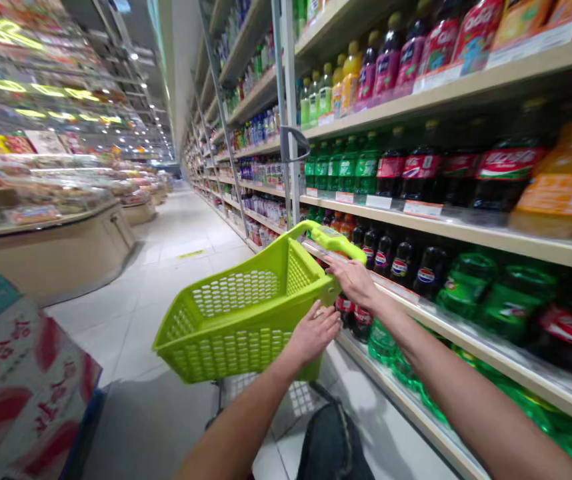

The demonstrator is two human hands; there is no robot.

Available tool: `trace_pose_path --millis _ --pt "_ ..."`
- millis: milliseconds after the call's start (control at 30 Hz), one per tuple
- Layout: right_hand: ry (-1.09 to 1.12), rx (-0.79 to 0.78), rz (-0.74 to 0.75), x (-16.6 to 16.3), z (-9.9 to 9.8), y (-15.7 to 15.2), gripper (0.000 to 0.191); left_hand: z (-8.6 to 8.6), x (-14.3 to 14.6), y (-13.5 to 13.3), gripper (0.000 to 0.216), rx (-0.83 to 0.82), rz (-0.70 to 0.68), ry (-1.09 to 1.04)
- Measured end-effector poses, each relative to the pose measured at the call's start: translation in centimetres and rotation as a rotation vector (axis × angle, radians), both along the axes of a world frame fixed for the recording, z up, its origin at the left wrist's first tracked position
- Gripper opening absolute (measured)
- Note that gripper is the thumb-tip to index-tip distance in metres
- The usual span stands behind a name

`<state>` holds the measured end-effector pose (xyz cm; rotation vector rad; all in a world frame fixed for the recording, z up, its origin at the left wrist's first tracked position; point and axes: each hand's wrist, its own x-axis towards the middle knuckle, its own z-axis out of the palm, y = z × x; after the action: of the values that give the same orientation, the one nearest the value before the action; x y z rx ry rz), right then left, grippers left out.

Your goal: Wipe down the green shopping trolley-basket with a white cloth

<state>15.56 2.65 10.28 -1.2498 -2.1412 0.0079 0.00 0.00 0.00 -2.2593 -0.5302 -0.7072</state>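
Observation:
A lime-green plastic shopping basket (236, 313) sits on a cart frame in front of me, tilted, with nothing visible inside. My left hand (316, 330) grips the basket's near rim, fingers curled over the edge. My right hand (353, 280) is closed round the green handle bar (333, 239) at the basket's near right corner. Both forearms reach in from the bottom of the view.
Shelves (466, 230) of soft-drink bottles run close along my right side. A white tiled aisle (181, 233) stretches ahead. Rounded display counters (66, 247) stand at the left, and a printed carton stack (21, 387) is near my left. My denim-clad leg (333, 440) shows below.

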Motion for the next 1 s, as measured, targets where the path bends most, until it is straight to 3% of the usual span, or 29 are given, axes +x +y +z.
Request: trace_pose_path --millis 100,167,267,400,500,600,700,800,867,1000 --pt "0.058 0.007 0.020 0.4 -0.1 0.4 0.049 3.7 0.8 0.3 0.025 0.029 0.028 -0.171" --pt "0.102 0.016 0.043 0.6 -0.2 0.7 0.050 4.8 1.1 0.7 0.027 0.027 0.072 -0.274" --pt "0.149 0.027 0.067 0.9 -0.2 0.8 0.050 4.0 1.0 1.1 0.025 -0.020 0.101 -0.288" --pt "0.149 0.048 0.067 0.9 -0.7 -0.4 0.042 2.2 0.3 0.9 0.023 -0.193 0.002 -0.206" --pt "0.248 0.091 0.113 0.2 -1.9 -2.3 0.037 3.1 0.1 0.5 0.031 -0.331 0.044 -0.490" --pt "0.490 -0.027 0.195 -1.9 -3.7 -3.9 0.048 4.7 0.5 0.3 0.045 -0.452 0.023 -0.716" --pt "0.780 -0.159 0.180 -4.1 -5.2 -4.4 0.056 5.3 0.8 -0.1 0.059 -0.594 -0.082 -0.712" --pt "0.816 -0.135 0.117 -4.1 -4.8 -4.0 0.047 5.3 -0.5 -0.9 0.074 -0.676 -0.117 -0.546" --pt "0.671 0.029 0.030 -2.3 -3.5 -3.1 0.042 5.2 -2.5 -1.2 0.075 -0.665 -0.004 -0.451" --pt "0.402 0.451 -0.251 2.4 -1.2 -0.1 0.040 3.8 -7.5 -1.2 0.050 -0.622 0.571 -0.538"
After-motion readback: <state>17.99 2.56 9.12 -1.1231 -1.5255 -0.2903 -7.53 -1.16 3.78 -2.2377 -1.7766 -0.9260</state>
